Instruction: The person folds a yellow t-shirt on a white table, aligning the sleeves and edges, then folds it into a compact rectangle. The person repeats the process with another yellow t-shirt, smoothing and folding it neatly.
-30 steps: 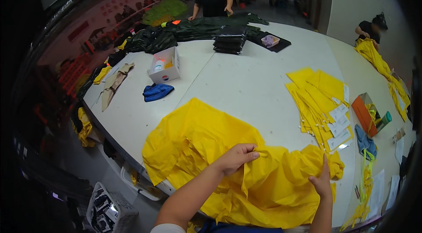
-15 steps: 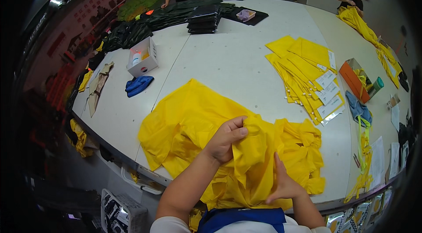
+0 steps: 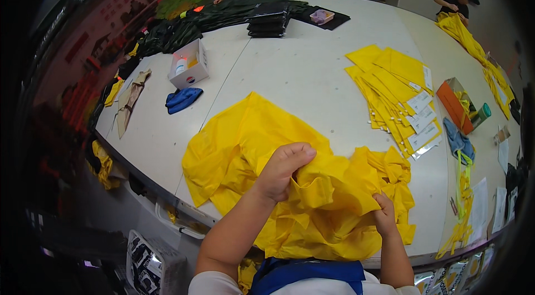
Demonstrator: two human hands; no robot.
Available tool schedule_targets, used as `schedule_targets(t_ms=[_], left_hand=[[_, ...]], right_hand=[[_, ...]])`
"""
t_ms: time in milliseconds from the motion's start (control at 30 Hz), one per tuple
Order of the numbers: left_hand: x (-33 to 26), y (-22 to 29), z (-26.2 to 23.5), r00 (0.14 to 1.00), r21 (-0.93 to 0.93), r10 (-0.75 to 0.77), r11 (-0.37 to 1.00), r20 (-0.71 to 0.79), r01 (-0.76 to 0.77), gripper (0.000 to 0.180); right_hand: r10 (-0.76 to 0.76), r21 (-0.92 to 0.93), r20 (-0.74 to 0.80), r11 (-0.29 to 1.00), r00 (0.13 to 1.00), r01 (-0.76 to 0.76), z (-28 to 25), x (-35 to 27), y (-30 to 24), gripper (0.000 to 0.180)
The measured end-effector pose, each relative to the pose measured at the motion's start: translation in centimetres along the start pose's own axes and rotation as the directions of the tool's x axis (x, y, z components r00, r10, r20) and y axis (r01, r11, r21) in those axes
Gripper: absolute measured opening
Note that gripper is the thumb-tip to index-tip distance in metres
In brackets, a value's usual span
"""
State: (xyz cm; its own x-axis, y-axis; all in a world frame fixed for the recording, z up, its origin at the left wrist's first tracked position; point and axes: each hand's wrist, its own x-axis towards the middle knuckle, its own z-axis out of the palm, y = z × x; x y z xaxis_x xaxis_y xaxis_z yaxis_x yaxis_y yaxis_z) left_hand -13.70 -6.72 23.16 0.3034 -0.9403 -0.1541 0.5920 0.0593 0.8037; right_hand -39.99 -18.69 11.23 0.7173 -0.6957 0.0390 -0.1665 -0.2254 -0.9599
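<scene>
A bright yellow garment [image 3: 239, 139] of thin, crumpled fabric lies bunched over the near edge of the white table, its exact kind hard to make out. My left hand [image 3: 287, 171] is closed on a fold of it, thumb on top, lifting that part off the table. On the right, my right hand [image 3: 384, 211] pinches another part of the same cloth, so a stretch of fabric spans between both hands. Gathered, ruffled parts of the garment lie beyond the right hand.
Flat yellow packs [image 3: 398, 100] with white labels lie fanned at the right. Near them stand an orange box [image 3: 454, 103] and a blue cloth [image 3: 458, 140]. A white box [image 3: 189, 65] and blue cap [image 3: 183, 100] sit left. Two people work across the table [image 3: 278, 66].
My right hand has gone from spread fingers beside the cloth to gripping it, further up and right. The left hand keeps its hold. The view has shifted slightly.
</scene>
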Motion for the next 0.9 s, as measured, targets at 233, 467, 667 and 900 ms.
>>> schedule_targets(t_ms=[233, 467, 667, 900], left_hand=[[-0.4, 0.6, 0.5, 0.999, -0.016, 0.014, 1.0, 0.03, -0.013, 0.021], [0.0, 2.3, 3.4, 0.999, -0.225, -0.018, 0.974, 0.041, 0.027, 0.021], [3.3, 3.5, 6.7, 0.853, -0.412, 0.181, 0.91, 0.49, 0.043, 0.028], [4.3, 3.7, 15.9, 0.789, -0.508, -0.085, 0.722, 0.609, 0.47, 0.031]], right_hand=[[-0.058, 0.105, -0.004, 0.993, 0.998, 0.058, 0.4, -0.4, -0.6, 0.025], [-0.003, 0.343, 0.112, 0.939, 0.994, -0.036, -0.7, 0.1, -1.7, 0.033], [-0.152, 0.332, -0.002, 0.932, 0.988, 0.144, -0.6, -1.4, -1.4, 0.151], [-0.129, 0.374, 0.108, 0.924, 0.986, 0.08, 0.2, 3.0, 0.1, 0.113]])
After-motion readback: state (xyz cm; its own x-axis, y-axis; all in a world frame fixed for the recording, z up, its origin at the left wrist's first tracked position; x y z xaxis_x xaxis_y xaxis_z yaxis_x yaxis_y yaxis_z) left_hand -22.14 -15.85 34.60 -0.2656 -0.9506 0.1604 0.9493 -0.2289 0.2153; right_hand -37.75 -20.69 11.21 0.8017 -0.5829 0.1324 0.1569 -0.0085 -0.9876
